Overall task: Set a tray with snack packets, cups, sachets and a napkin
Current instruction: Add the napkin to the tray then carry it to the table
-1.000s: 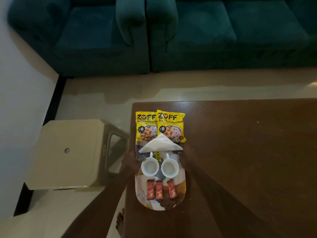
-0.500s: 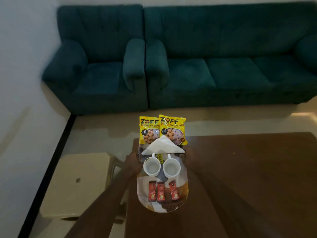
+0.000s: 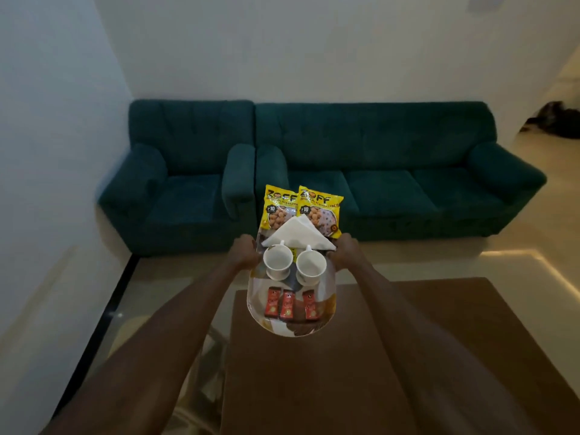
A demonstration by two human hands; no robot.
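Between the left hand [image 3: 248,253] and right hand [image 3: 344,253], each grip clamped on its rim, the oval printed tray [image 3: 260,321] looks fully set: two yellow snack packets [image 3: 303,204], folded white napkin [image 3: 296,234], two white cups [image 3: 293,265], three red sachets [image 3: 289,306].

Yellow snack packets [image 3: 303,208], white cups [image 3: 293,265], white napkin [image 3: 296,235], red sachets [image 3: 290,304], teal sofa [image 3: 392,164], brown table [image 3: 408,356]

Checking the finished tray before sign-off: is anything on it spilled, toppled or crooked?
Nothing spilled or toppled. Only oddity: the two yellow snack packets overhang the far end of the oval tray. Both white cups stand upright, and the three red sachets lie in a row.
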